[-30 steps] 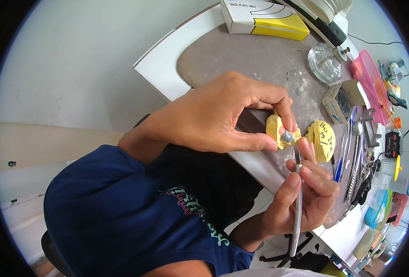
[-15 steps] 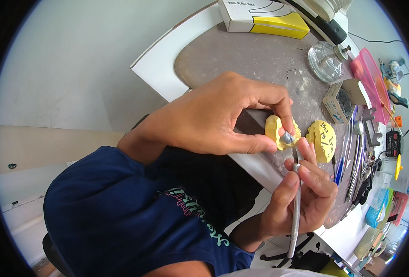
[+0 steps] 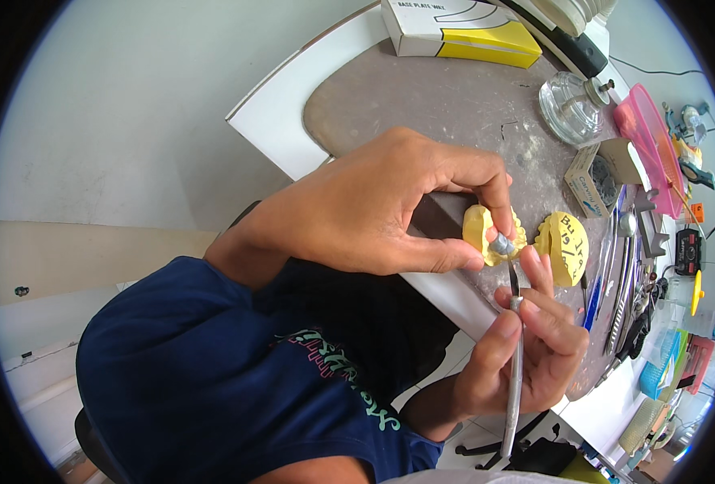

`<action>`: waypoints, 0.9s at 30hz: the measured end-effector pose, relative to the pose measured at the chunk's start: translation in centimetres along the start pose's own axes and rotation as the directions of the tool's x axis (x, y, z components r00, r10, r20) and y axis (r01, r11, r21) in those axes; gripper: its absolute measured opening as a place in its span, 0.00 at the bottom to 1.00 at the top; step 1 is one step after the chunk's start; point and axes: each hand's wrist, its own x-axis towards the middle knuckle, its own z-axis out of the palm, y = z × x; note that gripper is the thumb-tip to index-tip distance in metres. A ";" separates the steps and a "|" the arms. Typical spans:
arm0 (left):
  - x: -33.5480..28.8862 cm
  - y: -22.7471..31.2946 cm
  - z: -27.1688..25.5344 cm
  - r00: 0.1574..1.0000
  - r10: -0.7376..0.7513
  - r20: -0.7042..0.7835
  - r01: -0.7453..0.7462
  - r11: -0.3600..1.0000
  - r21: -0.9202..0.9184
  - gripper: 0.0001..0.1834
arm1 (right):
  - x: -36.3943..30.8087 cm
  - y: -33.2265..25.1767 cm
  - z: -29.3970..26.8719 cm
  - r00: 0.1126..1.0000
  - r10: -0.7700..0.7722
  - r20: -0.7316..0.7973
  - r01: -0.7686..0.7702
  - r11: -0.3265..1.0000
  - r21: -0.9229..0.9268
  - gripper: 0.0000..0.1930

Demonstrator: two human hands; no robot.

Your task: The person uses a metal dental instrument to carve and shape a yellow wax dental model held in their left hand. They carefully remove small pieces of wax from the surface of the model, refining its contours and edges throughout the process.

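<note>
My left hand (image 3: 365, 206) is closed on a yellow plaster dental cast (image 3: 476, 223), thumb and index finger over its near side. A small blue-grey wax piece (image 3: 501, 244) sits at the cast, beside the index fingertip. My right hand (image 3: 531, 347) grips a carving knife (image 3: 516, 367) with a metal handle, its dark blade pointing up at the wax. The blade tip is close to the wax; whether they touch I cannot tell. A second yellow cast (image 3: 565, 248) with handwriting stands on the grey mat (image 3: 422, 97), right of the held one.
A white and yellow box (image 3: 462, 32) lies at the back. To the right are a glass spirit burner (image 3: 571, 109), an open small carton (image 3: 595, 181) with dark pieces, a pink tray (image 3: 652, 137) and several metal hand tools (image 3: 622, 278). The white table edge (image 3: 268, 121) curves along the left.
The knife and my right hand have drawn back slightly from the wax, showing more of the blade. My left hand and the cast stay nearly still.
</note>
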 end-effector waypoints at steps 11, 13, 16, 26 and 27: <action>0.0 0.1 -0.1 1.000 0.015 0.015 -0.016 1.000 0.024 0.13 | 0.2 0.0 0.0 1.000 0.006 0.011 -0.006 1.000 -0.016 0.09; 0.0 0.1 -0.2 1.000 0.017 0.017 -0.017 0.999 0.035 0.13 | 0.2 0.1 -0.1 1.000 -0.007 0.028 0.007 1.000 -0.015 0.09; 0.0 0.1 -0.2 1.000 0.016 0.015 -0.017 0.999 0.039 0.13 | 0.1 0.1 -0.2 0.999 -0.016 0.039 0.016 1.000 -0.018 0.08; 0.0 0.0 0.0 1.000 0.023 0.013 -0.024 0.999 0.031 0.13 | 0.1 0.1 -0.1 1.000 0.007 0.019 -0.006 1.000 -0.022 0.09; 0.1 0.0 -0.1 1.000 0.023 0.015 -0.023 0.999 0.033 0.13 | 0.1 0.1 -0.2 1.000 0.004 0.024 -0.004 1.000 -0.021 0.09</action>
